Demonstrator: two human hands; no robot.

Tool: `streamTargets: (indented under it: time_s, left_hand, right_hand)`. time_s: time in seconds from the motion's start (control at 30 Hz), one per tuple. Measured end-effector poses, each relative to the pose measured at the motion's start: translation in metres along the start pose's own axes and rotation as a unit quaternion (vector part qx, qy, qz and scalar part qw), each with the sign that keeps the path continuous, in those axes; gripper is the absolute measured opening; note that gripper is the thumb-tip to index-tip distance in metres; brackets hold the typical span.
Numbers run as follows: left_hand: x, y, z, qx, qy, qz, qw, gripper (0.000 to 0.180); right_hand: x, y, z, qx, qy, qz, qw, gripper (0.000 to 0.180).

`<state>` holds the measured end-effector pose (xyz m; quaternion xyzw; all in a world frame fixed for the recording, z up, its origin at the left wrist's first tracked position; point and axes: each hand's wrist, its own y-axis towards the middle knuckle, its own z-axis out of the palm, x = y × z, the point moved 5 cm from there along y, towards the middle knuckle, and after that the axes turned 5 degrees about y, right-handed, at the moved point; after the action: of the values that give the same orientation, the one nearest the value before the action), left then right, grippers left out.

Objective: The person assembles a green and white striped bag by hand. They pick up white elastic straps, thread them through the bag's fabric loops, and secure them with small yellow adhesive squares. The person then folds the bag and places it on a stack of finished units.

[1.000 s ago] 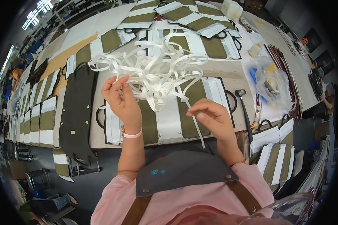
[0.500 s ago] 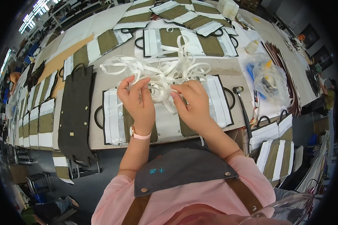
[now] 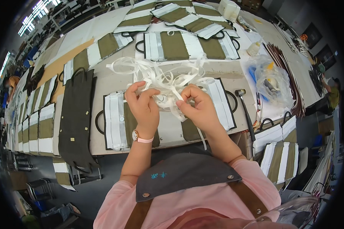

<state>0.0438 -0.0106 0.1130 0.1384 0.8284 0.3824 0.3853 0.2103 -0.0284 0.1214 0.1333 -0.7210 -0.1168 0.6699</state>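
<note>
A loose tangle of narrow white ribbon (image 3: pixel 156 74) lies in front of me, its loops spilling over the table. My right hand (image 3: pixel 199 108) pinches a strand between thumb and forefinger at the tangle's near right side. At its near left side, my left hand (image 3: pixel 144 108) has curled fingers closed on the ribbon; the exact contact is partly hidden. Below both hands lies a flat bag panel (image 3: pixel 116 120) in white and olive with dark edging and black loop handles. A ribbon end hangs down past my right wrist over the panel.
A hammer (image 3: pixel 246 114) lies right of the panel, near a clear plastic bag (image 3: pixel 273 82) and a small bottle (image 3: pixel 253 49). A long black bag piece (image 3: pixel 75 118) hangs over the table edge at left. More striped panels (image 3: pixel 191 45) cover the far table.
The ribbon's tall upper loop has dropped, and the loops lie differently. My right hand has shifted slightly right and down, drawing a strand with it. The hanging ribbon end shows longer.
</note>
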Motion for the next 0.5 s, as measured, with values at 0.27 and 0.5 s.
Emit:
streamTargets:
  time_s: [0.27, 0.5]
  left_hand:
    - [0.057, 0.015, 0.006, -0.023, 0.015, -0.055, 0.998, 0.039]
    - [0.050, 0.017, -0.008, -0.039, 0.039, -0.074, 0.996, 0.053]
  right_hand:
    - [0.020, -0.007, -0.035, 0.177, 0.546, 0.057, 0.817, 0.022]
    - [0.020, -0.013, -0.042, 0.079, 0.158, 0.002, 0.984, 0.017]
